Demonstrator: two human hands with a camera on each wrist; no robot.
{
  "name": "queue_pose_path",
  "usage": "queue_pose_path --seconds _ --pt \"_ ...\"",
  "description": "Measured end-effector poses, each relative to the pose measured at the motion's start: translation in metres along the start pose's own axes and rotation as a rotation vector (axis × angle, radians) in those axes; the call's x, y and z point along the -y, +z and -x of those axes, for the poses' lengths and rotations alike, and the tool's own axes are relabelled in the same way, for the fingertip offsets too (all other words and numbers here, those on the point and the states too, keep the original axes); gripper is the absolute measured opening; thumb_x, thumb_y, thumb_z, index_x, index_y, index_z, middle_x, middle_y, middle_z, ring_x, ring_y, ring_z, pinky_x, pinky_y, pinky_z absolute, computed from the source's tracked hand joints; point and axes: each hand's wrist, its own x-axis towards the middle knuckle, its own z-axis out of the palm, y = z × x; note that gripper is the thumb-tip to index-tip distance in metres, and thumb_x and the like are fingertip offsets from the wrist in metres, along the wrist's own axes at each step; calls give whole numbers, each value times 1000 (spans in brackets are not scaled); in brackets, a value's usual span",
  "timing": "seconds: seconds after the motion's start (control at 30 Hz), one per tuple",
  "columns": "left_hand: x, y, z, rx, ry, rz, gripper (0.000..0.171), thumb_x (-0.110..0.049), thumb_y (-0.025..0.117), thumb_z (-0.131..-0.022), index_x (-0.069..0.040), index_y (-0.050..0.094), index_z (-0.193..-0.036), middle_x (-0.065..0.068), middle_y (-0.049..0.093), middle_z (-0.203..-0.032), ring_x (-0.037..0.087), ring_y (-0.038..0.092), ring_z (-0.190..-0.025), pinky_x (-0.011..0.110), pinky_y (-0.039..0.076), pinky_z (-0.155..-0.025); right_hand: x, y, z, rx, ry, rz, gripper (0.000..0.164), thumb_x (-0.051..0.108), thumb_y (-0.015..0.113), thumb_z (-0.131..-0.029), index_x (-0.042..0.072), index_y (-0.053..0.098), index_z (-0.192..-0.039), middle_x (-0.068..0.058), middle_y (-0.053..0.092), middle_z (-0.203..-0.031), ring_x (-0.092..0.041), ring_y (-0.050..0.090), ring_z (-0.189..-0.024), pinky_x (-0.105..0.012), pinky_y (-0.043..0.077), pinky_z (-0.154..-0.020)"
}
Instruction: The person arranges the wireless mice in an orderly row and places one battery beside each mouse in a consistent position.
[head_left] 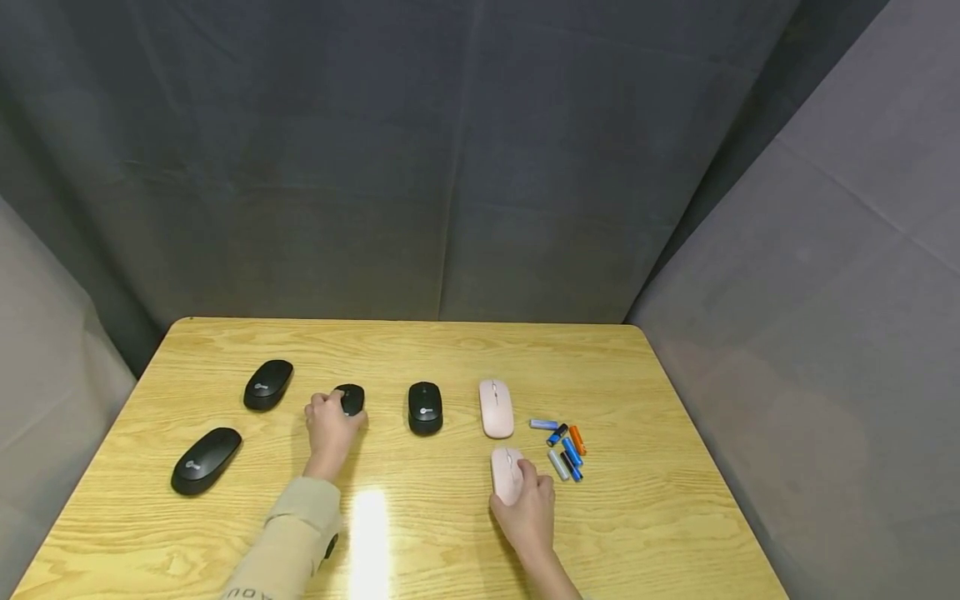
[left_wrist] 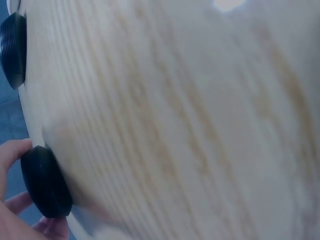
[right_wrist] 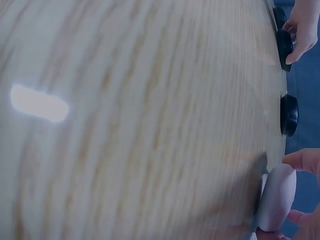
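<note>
Left of the table's middle, my left hand [head_left: 330,425] grips a small black computer mouse [head_left: 352,399] by its sides, and the left wrist view shows fingers and thumb around that black mouse [left_wrist: 46,182]. My right hand [head_left: 527,508] holds a pale pink mouse [head_left: 506,475] near the front, thumb on one side and fingers on the other. In the right wrist view this pink mouse [right_wrist: 277,197] is tilted close over the wood. Just beyond it lies a second pale pink mouse [head_left: 496,408]. Between the hands sits another black mouse [head_left: 425,408].
Two more black mice lie at the left, one farther back [head_left: 267,385] and a larger one nearer [head_left: 206,461]. Several loose batteries [head_left: 572,451] lie right of the pink mice. Grey curtains [head_left: 337,167] surround the wooden table [head_left: 645,533].
</note>
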Motion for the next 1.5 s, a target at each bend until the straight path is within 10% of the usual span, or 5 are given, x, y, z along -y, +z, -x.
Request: queue_pose_path --seconds 1.03,1.5 --pt "3 -2 2 0 15 -5 63 -30 68 -80 8 45 -125 32 37 -119 46 35 -108 58 36 -87 -8 0 4 35 -13 67 71 19 77 -61 4 50 -125 -21 47 -102 -34 47 -92 -45 45 -70" --pt "40 -56 -25 -111 163 -153 47 -11 57 -85 8 43 -126 32 32 -130 49 26 -118 61 21 -94 1 1 4 -130 -157 59 58 21 74 -69 10 52 -122 -19 49 -117 -37 49 -101 -53 39 -79"
